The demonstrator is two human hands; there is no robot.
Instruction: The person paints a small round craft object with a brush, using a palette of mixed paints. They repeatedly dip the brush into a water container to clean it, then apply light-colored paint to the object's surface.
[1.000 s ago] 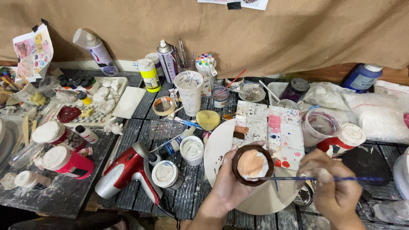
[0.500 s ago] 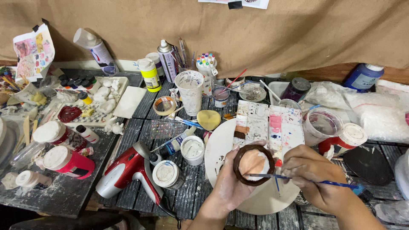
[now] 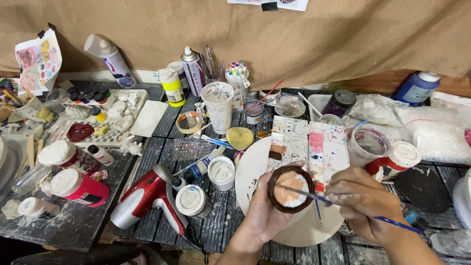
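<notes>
My left hand [image 3: 260, 213] cups a small round dish [image 3: 290, 188] with a dark brown rim and a peach and white inside, held over a round white board [image 3: 299, 230]. My right hand [image 3: 365, 203] grips a thin blue-handled brush [image 3: 343, 206]. Its tip lies across the inside of the dish. A rectangular paint palette [image 3: 309, 145] smeared with pink, brown and red lies just behind the dish.
A red and silver hair dryer [image 3: 147, 194] lies at the lower left beside small paint jars [image 3: 222, 172]. Red bottles with white caps [image 3: 78, 186] stand at the left. Spray cans, cups with brushes and a blue bottle [image 3: 417, 87] line the back. Plastic bags [image 3: 431, 130] sit at the right.
My right hand has moved left, closer to the dish, and the brush tip now reaches further across the dish's inside. My left hand has kept the dish in nearly the same place.
</notes>
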